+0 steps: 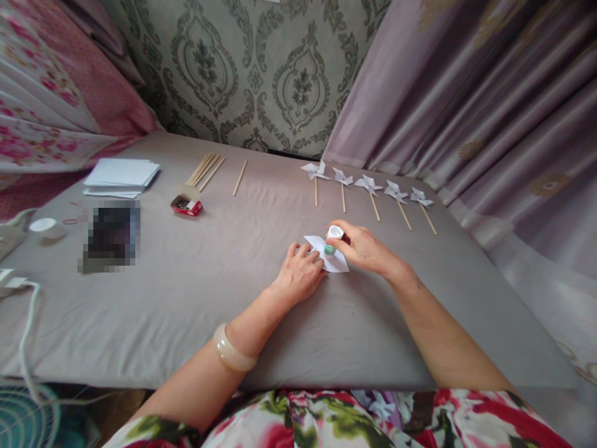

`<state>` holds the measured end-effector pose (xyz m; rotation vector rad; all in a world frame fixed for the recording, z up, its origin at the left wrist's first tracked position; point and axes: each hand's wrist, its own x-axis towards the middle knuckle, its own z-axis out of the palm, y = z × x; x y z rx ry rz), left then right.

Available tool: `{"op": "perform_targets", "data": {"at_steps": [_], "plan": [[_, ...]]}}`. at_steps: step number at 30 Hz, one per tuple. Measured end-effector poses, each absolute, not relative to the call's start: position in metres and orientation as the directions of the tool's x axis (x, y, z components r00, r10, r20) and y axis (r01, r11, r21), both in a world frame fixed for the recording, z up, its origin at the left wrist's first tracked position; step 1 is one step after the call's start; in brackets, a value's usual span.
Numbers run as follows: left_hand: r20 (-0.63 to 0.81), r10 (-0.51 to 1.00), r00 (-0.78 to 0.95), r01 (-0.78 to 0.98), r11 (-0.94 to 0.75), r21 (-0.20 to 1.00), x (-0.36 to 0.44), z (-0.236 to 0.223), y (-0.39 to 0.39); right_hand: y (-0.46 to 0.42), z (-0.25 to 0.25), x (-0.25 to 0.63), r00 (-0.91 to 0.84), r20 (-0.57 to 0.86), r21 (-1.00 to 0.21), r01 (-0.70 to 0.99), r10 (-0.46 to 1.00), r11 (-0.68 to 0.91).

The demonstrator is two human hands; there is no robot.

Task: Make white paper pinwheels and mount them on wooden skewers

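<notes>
A folded piece of white paper with pointed corners lies on the cloth near the middle. My left hand rests at its left side, fingers bent and pressing it down; the thumb is mostly hidden. In my right hand is a white and green glue stick, gripped between thumb and fingers. It stands nearly upright over the paper, with its lower end at or just above the surface; I cannot tell whether it touches.
Several paper pinwheels on sticks lie at the back right. Wooden sticks, a red box of small metal pieces and a paper stack lie at the back left. Nearer left are a blurred dark object, a white round object and a cable.
</notes>
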<state>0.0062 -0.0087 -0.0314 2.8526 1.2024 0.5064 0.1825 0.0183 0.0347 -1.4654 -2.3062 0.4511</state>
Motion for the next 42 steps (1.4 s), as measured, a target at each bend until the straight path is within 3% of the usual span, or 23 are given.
{"op": "perform_targets", "data": {"at_steps": [11,19,22,24,27,29,32,36,42], "plan": [[0.295,0.696,0.654,0.697,-0.707,0.120,0.006,-0.033,-0.008,0.019,0.041,0.189,-0.572,0.087,-0.445,0.710,0.815,0.546],[0.299,0.693,0.656,0.699,-0.707,0.108,0.006,-0.035,-0.007,0.017,0.036,0.166,-0.297,0.180,-0.276,0.900,0.938,0.338],[0.311,0.685,0.659,0.693,-0.714,0.102,0.005,-0.034,-0.008,0.017,0.037,0.178,-0.064,0.336,-0.408,0.889,0.940,0.206],[0.311,0.682,0.662,0.691,-0.716,0.100,0.005,-0.033,-0.008,0.017,0.034,0.195,0.207,0.397,-0.637,0.763,0.894,0.106],[0.307,0.683,0.663,0.688,-0.717,0.111,0.005,-0.030,-0.008,0.016,0.024,0.224,0.467,0.175,-0.967,0.247,0.867,0.062],[0.302,0.687,0.661,0.688,-0.715,0.124,0.005,-0.028,-0.008,0.014,0.013,0.239,0.421,-0.040,-0.991,-0.129,0.906,0.017],[0.299,0.694,0.655,0.691,-0.710,0.133,0.006,-0.028,-0.007,0.009,-0.003,0.249,0.294,-0.259,-0.890,-0.444,0.920,-0.108],[0.329,0.692,0.643,0.693,-0.708,0.133,0.006,-0.030,-0.007,0.001,-0.011,0.247,0.098,-0.385,-0.773,-0.578,0.918,-0.262],[0.369,0.688,0.625,0.684,-0.710,0.166,0.004,-0.030,-0.005,-0.007,-0.009,0.241,-0.112,-0.247,-0.905,-0.328,0.963,-0.270]]}}
